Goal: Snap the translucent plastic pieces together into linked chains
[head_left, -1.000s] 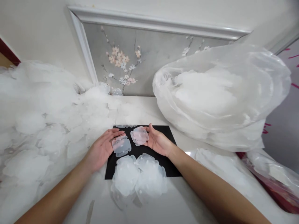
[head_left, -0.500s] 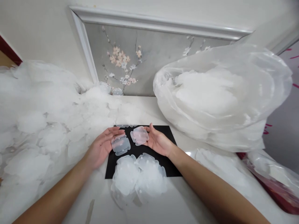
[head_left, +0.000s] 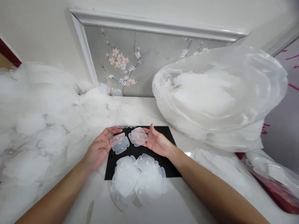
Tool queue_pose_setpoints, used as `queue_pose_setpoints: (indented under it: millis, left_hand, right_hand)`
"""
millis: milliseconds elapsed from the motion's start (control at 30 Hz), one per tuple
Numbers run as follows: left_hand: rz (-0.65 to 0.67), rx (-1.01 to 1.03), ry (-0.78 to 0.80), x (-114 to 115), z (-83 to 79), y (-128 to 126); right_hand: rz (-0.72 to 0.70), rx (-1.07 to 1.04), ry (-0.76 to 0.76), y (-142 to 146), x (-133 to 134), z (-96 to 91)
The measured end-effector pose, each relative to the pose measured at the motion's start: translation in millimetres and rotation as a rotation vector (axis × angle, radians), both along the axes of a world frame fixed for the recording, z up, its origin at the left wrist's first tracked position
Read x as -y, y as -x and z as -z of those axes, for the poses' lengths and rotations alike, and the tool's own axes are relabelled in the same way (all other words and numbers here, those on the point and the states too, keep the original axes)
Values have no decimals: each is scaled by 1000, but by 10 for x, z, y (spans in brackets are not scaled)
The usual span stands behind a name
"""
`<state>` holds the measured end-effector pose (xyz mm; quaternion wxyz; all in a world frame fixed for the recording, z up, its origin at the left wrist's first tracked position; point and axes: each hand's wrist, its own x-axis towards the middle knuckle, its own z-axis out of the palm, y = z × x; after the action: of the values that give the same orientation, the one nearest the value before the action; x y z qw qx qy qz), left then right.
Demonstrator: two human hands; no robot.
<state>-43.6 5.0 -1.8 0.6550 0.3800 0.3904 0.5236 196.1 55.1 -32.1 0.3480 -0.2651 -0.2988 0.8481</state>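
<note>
My left hand (head_left: 101, 147) holds a clear, frosted plastic piece (head_left: 120, 144) with rounded lobed edges by its left side, fingers partly behind it. A similar frosted piece (head_left: 138, 137) is in my right hand (head_left: 156, 140), its fingers behind the piece and the thumb pointing up. The two pieces are close together but apart, above a black mat (head_left: 137, 151). Nearer to me, two overlapping piles of the same pieces, a left pile (head_left: 126, 177) and a right pile (head_left: 150, 175), lie across the mat's front edge.
A large heap of frosted pieces (head_left: 32, 124) covers the table's left side. At the back right stands a big clear plastic bag (head_left: 210, 93) full of white pieces. More pieces (head_left: 219, 168) lie right of my right forearm. A framed flower panel (head_left: 144, 62) is on the wall behind.
Both held pieces have shifted slightly left in view, and the left one has tilted a little. The piles have stayed in place.
</note>
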Motion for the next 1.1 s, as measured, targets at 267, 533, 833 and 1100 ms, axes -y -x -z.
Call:
queue_pose_setpoints:
  millis: [267,533,833,1100]
  left_hand:
    - [-10,-60,67,3,28,26]
    - [-2,-232,46,14,8,-16]
    - [-115,-607,-337,54,-12,-20]
    - [-41,-475,-264,58,45,-18]
  right_hand:
    - [36,-5,-33,-23,30,-14]
    - [89,233,-409,37,88,17]
    - [234,181,-281,72,71,35]
    - [-43,-22,-8,36,38,-7]
